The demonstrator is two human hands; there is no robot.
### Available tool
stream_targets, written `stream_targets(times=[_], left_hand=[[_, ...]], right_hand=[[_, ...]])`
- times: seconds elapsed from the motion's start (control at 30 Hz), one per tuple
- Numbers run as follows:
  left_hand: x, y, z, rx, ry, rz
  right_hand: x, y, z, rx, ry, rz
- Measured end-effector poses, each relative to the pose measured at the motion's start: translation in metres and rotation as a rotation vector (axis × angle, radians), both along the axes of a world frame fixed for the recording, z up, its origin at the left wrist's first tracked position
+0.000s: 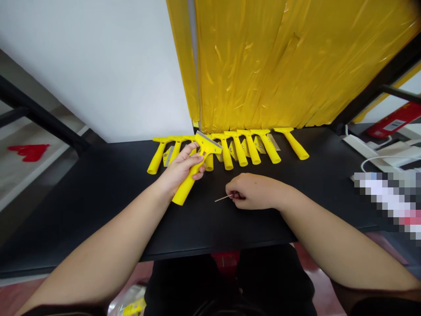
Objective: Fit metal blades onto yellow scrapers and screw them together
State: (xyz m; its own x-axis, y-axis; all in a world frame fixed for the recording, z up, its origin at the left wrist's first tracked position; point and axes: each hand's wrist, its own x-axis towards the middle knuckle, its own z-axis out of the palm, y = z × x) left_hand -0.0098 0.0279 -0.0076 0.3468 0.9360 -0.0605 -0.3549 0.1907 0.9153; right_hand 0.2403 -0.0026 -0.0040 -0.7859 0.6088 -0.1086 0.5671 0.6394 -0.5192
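My left hand (184, 169) is closed around a yellow scraper (186, 188), tilted with its wide head up and a metal blade along the top edge. Small screws show on the scraper's head. My right hand (255, 191) is curled shut on a thin metal rod (223, 198) whose tip points left; its other end is hidden in the fist. Behind both hands, several more yellow scrapers (243, 151) lie in a row on the black table (197, 228), handles toward me. Metal blades show beside some of them. One scraper (297, 147) lies apart at the row's right end.
A white panel (98, 66) and a yellow plastic-covered panel (263, 66) rise behind the row. White power strips (371, 153) with cables and a red package (394, 120) are at the right. Black frame bars (42, 114) flank the table. A plastic bag (131, 300) lies below.
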Motion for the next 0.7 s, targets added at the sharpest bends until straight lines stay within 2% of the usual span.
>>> stream_targets(times=[0.1, 0.23, 0.4, 0.47, 0.53, 0.7], left_hand=[[0.000, 0.000, 0.002, -0.046, -0.022, -0.022], [0.001, -0.004, 0.002, -0.110, -0.046, -0.085], [0.007, -0.014, 0.000, -0.209, 0.010, -0.214], [0.009, -0.018, 0.000, -0.235, 0.032, -0.285], [0.012, -0.020, 0.000, -0.232, 0.040, -0.334], [0.015, -0.024, 0.002, -0.200, 0.065, -0.361]], right_hand=[[0.003, 0.004, 0.001, -0.069, 0.089, 0.020], [0.009, 0.012, 0.002, -0.136, 0.376, -0.039], [0.007, 0.020, 0.001, 0.070, 0.701, -0.319], [0.003, 0.023, 0.000, 0.120, 0.746, -0.378], [-0.002, 0.025, -0.001, 0.131, 0.754, -0.378], [-0.006, 0.026, -0.002, 0.171, 0.738, -0.346]])
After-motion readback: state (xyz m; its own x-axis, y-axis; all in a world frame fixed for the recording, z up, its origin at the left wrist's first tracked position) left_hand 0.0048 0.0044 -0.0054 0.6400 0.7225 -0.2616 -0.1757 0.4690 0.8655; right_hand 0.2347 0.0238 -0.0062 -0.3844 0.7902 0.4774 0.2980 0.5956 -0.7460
